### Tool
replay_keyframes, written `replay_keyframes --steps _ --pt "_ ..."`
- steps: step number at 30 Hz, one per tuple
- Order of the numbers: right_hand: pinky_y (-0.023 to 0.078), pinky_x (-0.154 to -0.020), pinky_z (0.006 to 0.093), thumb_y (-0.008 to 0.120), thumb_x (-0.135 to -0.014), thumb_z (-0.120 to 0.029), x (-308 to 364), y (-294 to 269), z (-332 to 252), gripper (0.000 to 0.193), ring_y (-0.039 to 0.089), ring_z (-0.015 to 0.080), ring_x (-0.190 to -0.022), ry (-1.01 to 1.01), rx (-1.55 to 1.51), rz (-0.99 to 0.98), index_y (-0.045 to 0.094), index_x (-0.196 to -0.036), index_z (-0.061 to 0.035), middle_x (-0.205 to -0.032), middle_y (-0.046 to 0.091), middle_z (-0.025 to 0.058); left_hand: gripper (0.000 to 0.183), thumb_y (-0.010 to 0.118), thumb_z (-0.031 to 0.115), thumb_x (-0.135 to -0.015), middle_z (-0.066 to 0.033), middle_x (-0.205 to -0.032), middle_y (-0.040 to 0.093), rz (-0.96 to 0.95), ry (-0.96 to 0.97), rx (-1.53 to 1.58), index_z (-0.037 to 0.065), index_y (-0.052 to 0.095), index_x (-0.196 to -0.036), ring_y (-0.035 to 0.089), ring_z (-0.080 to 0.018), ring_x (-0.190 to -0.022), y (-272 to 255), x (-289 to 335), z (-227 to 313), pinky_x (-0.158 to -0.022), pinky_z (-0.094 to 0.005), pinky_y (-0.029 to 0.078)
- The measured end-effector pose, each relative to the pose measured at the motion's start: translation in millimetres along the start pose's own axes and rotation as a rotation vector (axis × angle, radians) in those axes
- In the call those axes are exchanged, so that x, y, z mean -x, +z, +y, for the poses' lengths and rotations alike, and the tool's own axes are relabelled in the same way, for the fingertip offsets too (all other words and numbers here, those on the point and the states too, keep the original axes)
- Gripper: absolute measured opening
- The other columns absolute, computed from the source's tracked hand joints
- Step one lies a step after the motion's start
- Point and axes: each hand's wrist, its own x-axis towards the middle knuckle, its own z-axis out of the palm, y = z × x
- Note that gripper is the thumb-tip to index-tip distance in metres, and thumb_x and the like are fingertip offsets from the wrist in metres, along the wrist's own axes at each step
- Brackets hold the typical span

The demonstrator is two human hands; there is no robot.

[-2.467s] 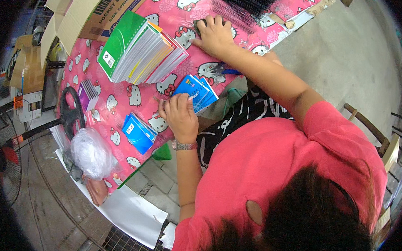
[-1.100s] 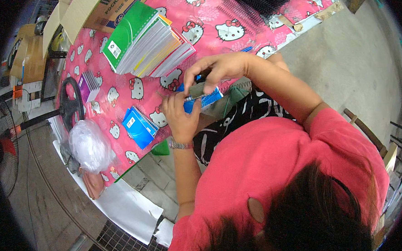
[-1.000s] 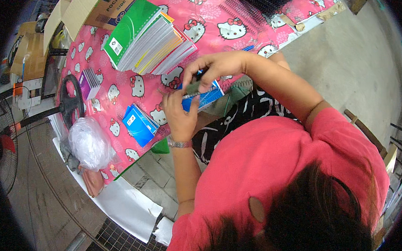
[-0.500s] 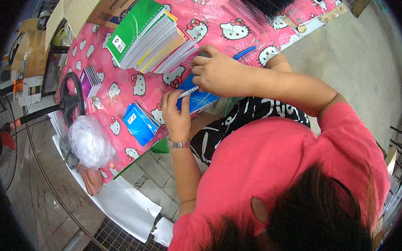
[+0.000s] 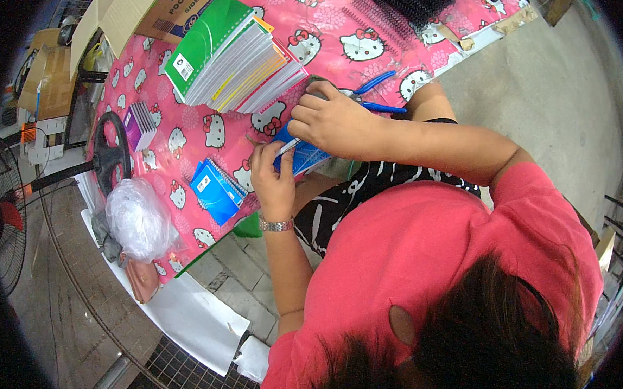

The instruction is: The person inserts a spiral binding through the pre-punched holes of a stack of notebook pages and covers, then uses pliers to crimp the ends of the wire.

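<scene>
A blue-covered notebook (image 5: 309, 157) lies at the table's near edge in front of me. Along its upper side, between my hands, shows a thin whitish edge with small dark marks. My left hand (image 5: 273, 179), with a metal watch on the wrist, is closed on the notebook's left end, thumb and fingers pinching that edge. My right hand (image 5: 336, 126) has its fingers curled down over the edge further right; its fingertips are partly hidden. Blue-handled pliers (image 5: 383, 107) lie just beyond the right hand, their handles spread and their jaws mostly hidden behind it.
A tall stack of notebooks with a green cover (image 5: 208, 41) stands beyond my hands. Small blue notebooks (image 5: 216, 192) and purple ones (image 5: 140, 126) lie left. Black spiral coils (image 5: 414, 2) sit at the far right, a plastic bag (image 5: 140, 219) at the left edge, a cardboard box (image 5: 168, 19) behind.
My right hand has shifted a little left along the notebook's edge, toward my left hand. More of the pliers shows, with both blue handles now visible. My left hand stays in place.
</scene>
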Motion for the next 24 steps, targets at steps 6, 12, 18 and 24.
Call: replay_keyframes --steps 6,12,18,24 --pt "0.038 -0.091 0.0420 0.059 -0.080 -0.018 5 12 3 0.017 0.055 0.0225 -0.092 0.074 -0.172 0.074 0.057 -0.095 -0.0113 -0.088 0.053 0.0041 0.016 0.068 0.013 -0.083 -0.0148 -0.094 0.060 0.014 -0.021 0.024 0.002 0.064 -0.095 0.057 -0.0331 -0.090 2 0 -1 -0.079 -0.0405 0.046" --pt "0.040 -0.087 0.0445 0.060 -0.087 -0.025 -1 4 17 0.019 0.057 0.0263 -0.093 0.117 -0.351 -0.178 0.063 -0.090 -0.0070 -0.089 0.060 0.0086 0.017 0.070 0.011 -0.081 -0.0127 -0.092 0.060 0.057 0.031 -0.001 0.003 0.065 -0.095 0.058 -0.0309 -0.088 3 -2 -5 -0.079 -0.0382 0.046" --pt "0.042 -0.095 0.0435 0.076 -0.070 -0.024 6 25 101 0.037 0.052 0.0355 -0.112 -0.097 -0.544 -0.186 0.063 -0.098 -0.0037 -0.119 0.055 0.0198 0.020 0.074 0.003 -0.074 -0.0118 -0.094 0.062 0.023 0.062 0.094 0.001 0.065 -0.093 0.059 -0.0257 -0.093 2 8 -12 -0.083 -0.0357 0.047" --pt "0.045 -0.090 0.0386 0.077 -0.065 -0.022 19 42 82 0.042 0.056 0.0289 -0.104 0.032 -0.344 -0.155 0.061 -0.098 -0.0025 -0.117 0.057 0.0139 0.023 0.078 0.008 -0.069 -0.0115 -0.091 0.061 0.032 0.096 0.131 0.003 0.066 -0.088 0.060 -0.0260 -0.082 2 -2 -13 -0.074 -0.0348 0.048"
